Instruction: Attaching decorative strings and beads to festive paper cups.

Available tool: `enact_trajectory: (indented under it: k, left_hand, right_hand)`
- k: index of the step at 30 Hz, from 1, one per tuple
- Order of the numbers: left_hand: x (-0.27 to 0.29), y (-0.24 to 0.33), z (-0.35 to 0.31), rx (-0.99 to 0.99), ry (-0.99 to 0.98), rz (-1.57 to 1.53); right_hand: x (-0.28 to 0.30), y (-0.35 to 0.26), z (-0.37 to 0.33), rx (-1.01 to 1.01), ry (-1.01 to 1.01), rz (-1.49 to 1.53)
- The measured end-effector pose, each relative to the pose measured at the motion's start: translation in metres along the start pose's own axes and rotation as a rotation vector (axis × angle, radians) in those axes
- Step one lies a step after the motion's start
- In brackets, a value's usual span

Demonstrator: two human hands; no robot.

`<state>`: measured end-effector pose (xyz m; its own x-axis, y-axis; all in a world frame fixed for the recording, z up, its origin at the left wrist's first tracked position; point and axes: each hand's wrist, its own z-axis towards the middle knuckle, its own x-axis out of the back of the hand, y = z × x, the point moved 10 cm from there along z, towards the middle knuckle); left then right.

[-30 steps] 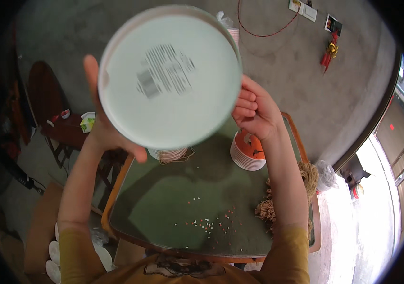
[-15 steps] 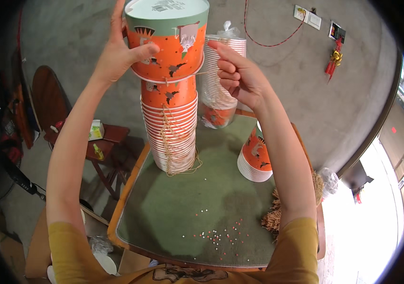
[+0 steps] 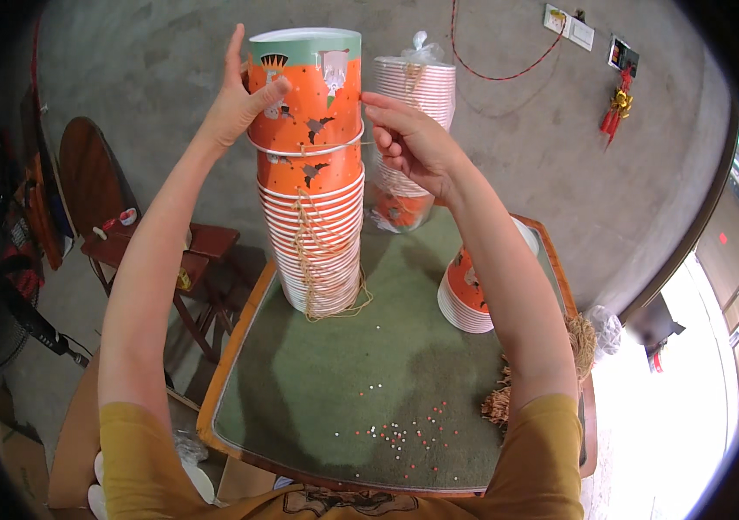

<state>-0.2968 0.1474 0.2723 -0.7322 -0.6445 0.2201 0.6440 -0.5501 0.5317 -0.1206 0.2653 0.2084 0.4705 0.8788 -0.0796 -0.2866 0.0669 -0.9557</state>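
Observation:
An orange paper bucket [image 3: 304,91] with a green band and printed figures tops a tall stack of nested orange buckets [image 3: 313,251]. My left hand [image 3: 244,108] grips its left side, thumb across the front and fingers spread around the edge. Against its right side rest the fingertips of my right hand [image 3: 413,143], index stretched forward and the other fingers curled; the thumb is hidden. A pale rim circles the top bucket just above the one below. Tan twine [image 3: 304,225] hangs in loops down the stack's front.
Behind stands a second bucket stack [image 3: 413,95] wrapped in clear plastic. A shorter stack [image 3: 465,290] is partly hidden by my right forearm, near a bundle of tan twine [image 3: 498,405]. Small red and white beads lie scattered on the green tabletop [image 3: 317,381]. A wooden stool [image 3: 209,243] stands left.
The top bucket has come down and straightened from its tilt toward me. Both hands have lowered with it, and my right hand has moved left against its side.

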Motion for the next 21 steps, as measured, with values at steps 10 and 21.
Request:
enact_trajectory:
  k: [10, 21]
  left_hand:
    - [-0.008, -0.043, -0.028, 0.203, -0.030, -0.029]
    - [-0.015, -0.056, -0.035, 0.195, -0.064, -0.069]
  right_hand:
    - [0.000, 0.036, -0.009, -0.083, -0.013, -0.023]
    - [0.002, 0.057, -0.029, -0.140, -0.084, -0.097]
